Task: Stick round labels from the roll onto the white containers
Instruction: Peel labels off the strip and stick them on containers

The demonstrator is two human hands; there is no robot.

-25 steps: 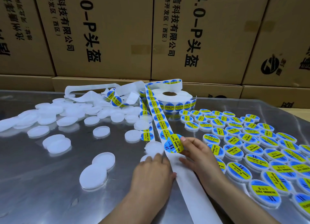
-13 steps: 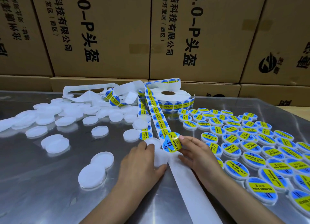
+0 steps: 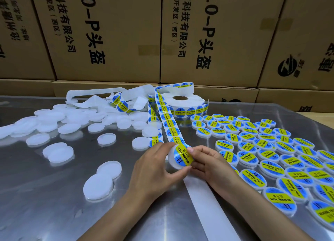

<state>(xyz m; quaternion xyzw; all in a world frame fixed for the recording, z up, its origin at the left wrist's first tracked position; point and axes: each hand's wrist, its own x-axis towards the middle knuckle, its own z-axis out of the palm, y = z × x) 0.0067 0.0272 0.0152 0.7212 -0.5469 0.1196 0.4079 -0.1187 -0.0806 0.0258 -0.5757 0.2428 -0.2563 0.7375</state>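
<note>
The left hand [image 3: 155, 170] grips 1 white container [image 3: 174, 164], tilted up off the steel table [image 3: 54, 204], fingers curled round its rim. The right hand [image 3: 207, 164] pinches a round label [image 3: 182, 156] and presses it onto the container's face; the label looks partly seated, its right edge under the fingertips [image 3: 190, 150]. Just beyond, the label strip [image 3: 169, 125] runs away to the roll [image 3: 186, 103] at the far middle. Bare containers [image 3: 68, 128] lie scattered left, labelled ones [image 3: 271, 150] in rows right. The likely fault here is an off-centre or creased label: if the tilted container slips in the grip, or the fingers smooth unevenly, a bubble or overhang could set.
</note>
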